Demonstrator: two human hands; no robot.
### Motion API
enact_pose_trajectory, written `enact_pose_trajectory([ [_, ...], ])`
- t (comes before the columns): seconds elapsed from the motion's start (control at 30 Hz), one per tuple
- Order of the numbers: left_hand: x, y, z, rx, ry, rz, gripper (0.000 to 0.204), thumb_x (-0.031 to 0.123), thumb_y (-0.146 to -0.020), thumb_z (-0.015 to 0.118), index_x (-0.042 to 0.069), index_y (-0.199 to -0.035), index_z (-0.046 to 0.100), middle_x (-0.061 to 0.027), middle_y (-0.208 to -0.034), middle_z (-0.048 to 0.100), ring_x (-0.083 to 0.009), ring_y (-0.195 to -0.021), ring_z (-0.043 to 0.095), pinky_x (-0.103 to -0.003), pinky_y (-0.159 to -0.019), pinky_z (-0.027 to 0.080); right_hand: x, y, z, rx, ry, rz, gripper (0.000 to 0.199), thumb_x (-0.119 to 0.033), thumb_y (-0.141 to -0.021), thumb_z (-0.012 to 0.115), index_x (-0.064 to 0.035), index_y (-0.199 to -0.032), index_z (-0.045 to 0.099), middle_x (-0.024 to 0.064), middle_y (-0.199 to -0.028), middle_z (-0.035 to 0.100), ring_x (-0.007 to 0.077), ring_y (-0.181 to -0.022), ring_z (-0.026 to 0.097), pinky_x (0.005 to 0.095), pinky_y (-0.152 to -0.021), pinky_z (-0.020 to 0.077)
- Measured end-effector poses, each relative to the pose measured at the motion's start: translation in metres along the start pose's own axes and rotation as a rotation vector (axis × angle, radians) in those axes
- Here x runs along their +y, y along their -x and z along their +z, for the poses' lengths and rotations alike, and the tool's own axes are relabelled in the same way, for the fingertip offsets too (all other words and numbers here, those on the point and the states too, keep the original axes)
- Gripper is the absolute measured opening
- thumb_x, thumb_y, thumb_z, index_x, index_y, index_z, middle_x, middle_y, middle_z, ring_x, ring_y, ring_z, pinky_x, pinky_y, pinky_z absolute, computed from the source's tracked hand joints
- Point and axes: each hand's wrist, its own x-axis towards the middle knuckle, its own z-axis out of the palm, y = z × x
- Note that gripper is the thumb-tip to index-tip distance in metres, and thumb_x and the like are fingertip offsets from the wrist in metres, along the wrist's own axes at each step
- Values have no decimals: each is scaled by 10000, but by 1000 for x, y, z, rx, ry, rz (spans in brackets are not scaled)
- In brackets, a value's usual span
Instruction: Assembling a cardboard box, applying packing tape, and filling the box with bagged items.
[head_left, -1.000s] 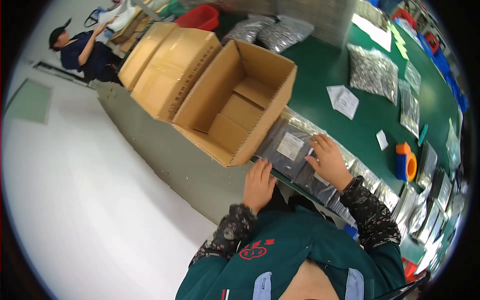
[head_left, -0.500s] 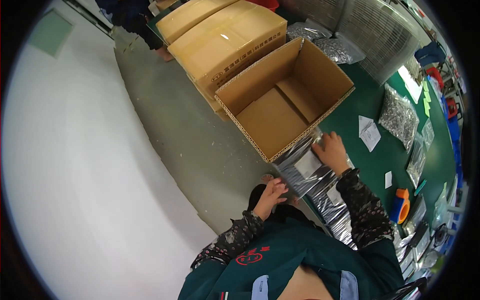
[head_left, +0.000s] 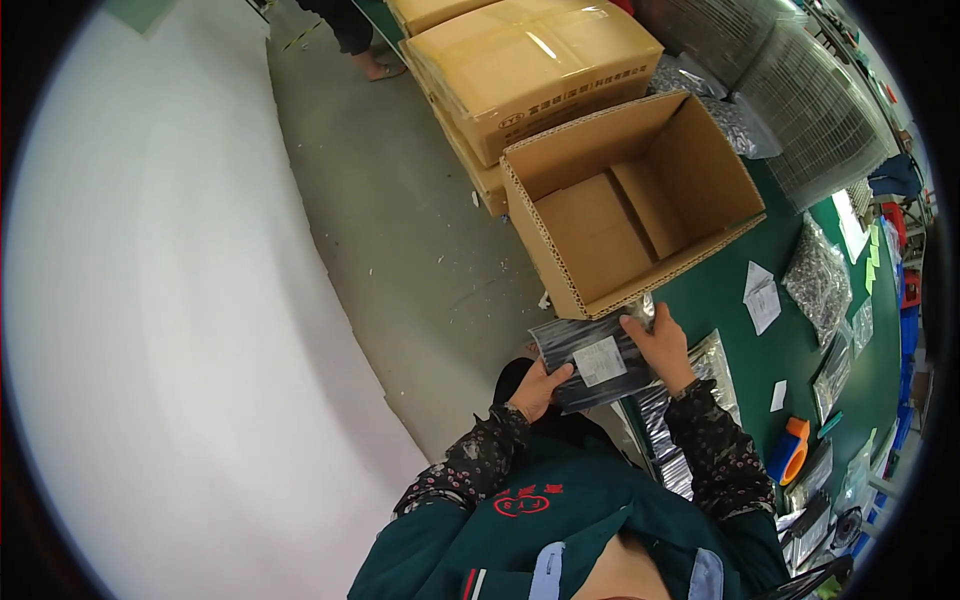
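Observation:
Between my two hands is a dark, shiny plastic packet [head_left: 560, 345] with a white label [head_left: 600, 362] on its upper face. My left hand [head_left: 540, 387] grips its left edge, thumb on top. At the packet's right end, my right hand [head_left: 660, 347] is closed on it, the thumb pressing near the upper corner; the fingers beneath are hidden. Just beyond the packet stands an open cardboard box [head_left: 600, 240] with only bare cardboard visible inside. More shiny packets [head_left: 650, 420] lie on the table's near edge, partly covered by my right forearm.
Taped cartons [head_left: 530, 70] are stacked beyond the open box. On the green table [head_left: 735, 310] lie a bag of small metal parts [head_left: 818, 270], paper slips [head_left: 762, 298] and an orange-and-blue tape dispenser [head_left: 790, 450]. Another person's leg [head_left: 350, 30] shows at the far left, beside a white surface [head_left: 180, 300].
The packet has been lifted off the row at the table edge and drawn toward me. My left hand, free before, now grips it too. The whole view has shifted a little.

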Motion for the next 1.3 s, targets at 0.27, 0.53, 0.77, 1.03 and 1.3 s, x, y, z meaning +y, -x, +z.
enact_pose_trajectory([
  [0.27, 28, 58, -6, 27, -130, -19, 527, 113, -842, 590, 15, -1286, 324, -81, -1240, 450, -176, -1142, 421, -318, -972, 333, -4, 36, 8, -172, -279, 67, 533, -469, -761, 610, 33, -926, 539, 242, -811, 598, 382, -803, 588, 402, -691, 457],
  [0.53, 110, 123, 96, -154, -406, 83, 571, 133, -835, 602, -5, -1296, 295, -84, -1245, 436, -169, -1159, 398, -302, -988, 302, -12, 92, -51, 17, -724, -34, 424, -362, -843, 580, 48, -937, 528, 112, -735, 578, 161, -676, 535, 297, -614, 440],
  [0.77, 178, 100, 194, -306, -407, 242, 498, 120, -864, 557, -4, -1278, 311, -74, -1226, 454, -160, -1121, 434, -305, -960, 342, -65, 40, -175, 72, -740, -140, 381, -328, -851, 570, 32, -974, 540, 16, -753, 554, 68, -663, 501, 215, -585, 422],
  [1.03, 216, 9, 194, -159, 25, -84, 339, 82, -872, 488, -22, -1185, 409, -118, -1165, 501, -230, -1059, 506, -404, -903, 415, -119, -105, -209, -146, 28, 51, 646, -532, -765, 561, 85, -955, 585, 183, -910, 620, 252, -800, 603, 323, -719, 452],
  [1.3, 194, -50, 154, 258, 240, -259, 145, -3, -748, 536, -78, -871, 549, -110, -910, 549, -215, -807, 517, -314, -780, 409, -94, -189, -112, -443, 194, 29, 733, -590, -740, 559, 82, -1032, 573, 231, -1006, 595, 316, -963, 570, 344, -838, 421],
])
